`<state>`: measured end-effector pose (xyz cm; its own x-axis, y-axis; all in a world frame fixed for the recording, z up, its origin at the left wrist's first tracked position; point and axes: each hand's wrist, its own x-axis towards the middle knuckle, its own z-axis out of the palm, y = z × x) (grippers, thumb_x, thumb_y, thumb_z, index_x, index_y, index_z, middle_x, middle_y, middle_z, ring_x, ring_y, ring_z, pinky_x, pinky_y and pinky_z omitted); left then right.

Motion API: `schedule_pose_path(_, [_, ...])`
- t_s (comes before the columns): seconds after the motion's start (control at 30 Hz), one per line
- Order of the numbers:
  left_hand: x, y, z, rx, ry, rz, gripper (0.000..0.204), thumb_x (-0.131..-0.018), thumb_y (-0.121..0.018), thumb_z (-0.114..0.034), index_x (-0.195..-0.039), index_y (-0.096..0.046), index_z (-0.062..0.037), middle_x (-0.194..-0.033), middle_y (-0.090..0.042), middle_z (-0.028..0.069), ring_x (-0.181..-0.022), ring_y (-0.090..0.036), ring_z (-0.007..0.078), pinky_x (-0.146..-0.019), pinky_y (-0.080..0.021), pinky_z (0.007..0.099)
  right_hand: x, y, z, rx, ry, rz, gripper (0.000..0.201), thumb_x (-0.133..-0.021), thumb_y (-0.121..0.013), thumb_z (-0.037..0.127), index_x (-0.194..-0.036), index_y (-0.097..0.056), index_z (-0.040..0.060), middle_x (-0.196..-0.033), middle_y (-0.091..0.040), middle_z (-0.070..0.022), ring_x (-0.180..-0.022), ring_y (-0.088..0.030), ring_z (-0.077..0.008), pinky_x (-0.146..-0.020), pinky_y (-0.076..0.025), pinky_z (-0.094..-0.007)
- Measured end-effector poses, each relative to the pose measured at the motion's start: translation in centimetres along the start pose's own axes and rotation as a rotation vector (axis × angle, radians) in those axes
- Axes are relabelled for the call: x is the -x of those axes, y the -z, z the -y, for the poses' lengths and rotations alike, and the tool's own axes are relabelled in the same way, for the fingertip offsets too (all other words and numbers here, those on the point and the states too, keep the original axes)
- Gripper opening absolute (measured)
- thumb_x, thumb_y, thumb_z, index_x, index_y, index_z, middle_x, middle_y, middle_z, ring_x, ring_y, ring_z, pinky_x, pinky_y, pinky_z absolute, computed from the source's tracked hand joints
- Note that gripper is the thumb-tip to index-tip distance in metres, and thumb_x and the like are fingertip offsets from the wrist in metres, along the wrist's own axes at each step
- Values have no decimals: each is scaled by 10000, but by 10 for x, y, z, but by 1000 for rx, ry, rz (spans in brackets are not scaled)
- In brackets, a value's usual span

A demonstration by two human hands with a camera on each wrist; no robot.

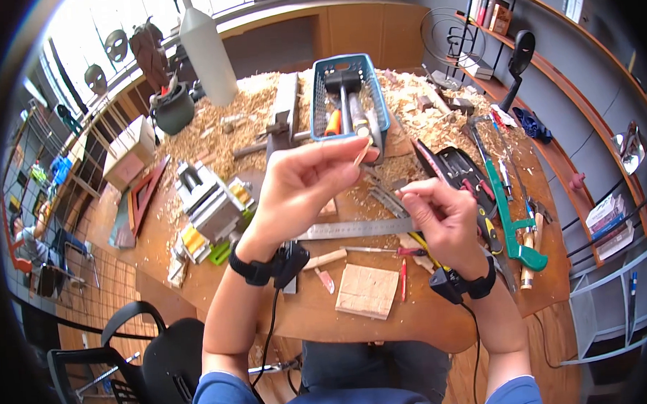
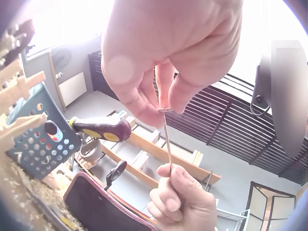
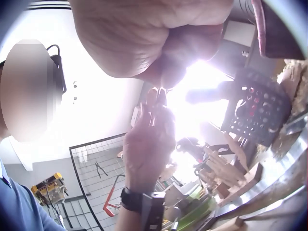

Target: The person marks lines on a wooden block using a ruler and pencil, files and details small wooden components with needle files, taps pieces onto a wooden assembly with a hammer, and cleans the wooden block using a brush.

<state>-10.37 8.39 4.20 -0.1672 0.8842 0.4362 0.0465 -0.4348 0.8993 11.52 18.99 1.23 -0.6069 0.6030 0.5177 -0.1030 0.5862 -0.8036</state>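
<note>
My left hand (image 1: 305,185) is raised over the bench and pinches a small thin piece of wood (image 1: 362,155) between thumb and fingertips. Lower and to its right, my right hand (image 1: 445,217) has its fingers curled round a thin rod (image 2: 168,142). In the left wrist view the rod runs from the right fingers up to the small piece in the left fingertips; its kind cannot be told. Below the hands lie a steel ruler (image 1: 361,229) and a square wooden block (image 1: 368,290). In the right wrist view, backlight washes out the fingertips.
A blue basket (image 1: 317,94) of tools stands among wood shavings at the back. A grey vise (image 1: 212,203) sits left, beside a red triangle (image 1: 147,199). On the right lie a green-handled saw (image 1: 514,226) and an open black tool case (image 1: 458,171). A white bottle (image 1: 209,55) stands behind.
</note>
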Motion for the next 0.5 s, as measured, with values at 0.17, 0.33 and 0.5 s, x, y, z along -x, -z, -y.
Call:
schedule_pose_path(0.17, [14, -9, 5, 68, 1, -4, 402, -936, -744, 15, -1327, -665, 62, -1211, -736, 190, -1057, -722, 185, -979, -590, 355, 6, 9, -7, 112, 187, -10, 85, -942, -734, 18, -1023, -742, -7, -737, -700, -90, -577, -613, -102, -523, -467, -275])
schedule_pose_path(0.33, [25, -4, 8, -8, -67, 120, 427, -876, -802, 35, -1284, -683, 82, -1119, -749, 191, -989, -742, 189, -985, -595, 392, 4, 12, -10, 145, 323, 39, 96, -926, -731, 17, -1021, -746, 14, -834, -733, -134, -685, -698, -251, -615, -533, -341])
schedule_pose_path(0.5, [21, -19, 1, -10, -178, 40, 475, -792, -890, 9, -1228, -717, 81, -1064, -717, 153, -892, -728, 147, -873, -603, 286, 3, 13, -8, 134, 390, 74, 95, -917, -734, -5, -1009, -745, 14, -862, -719, -126, -693, -692, -236, -610, -530, -329])
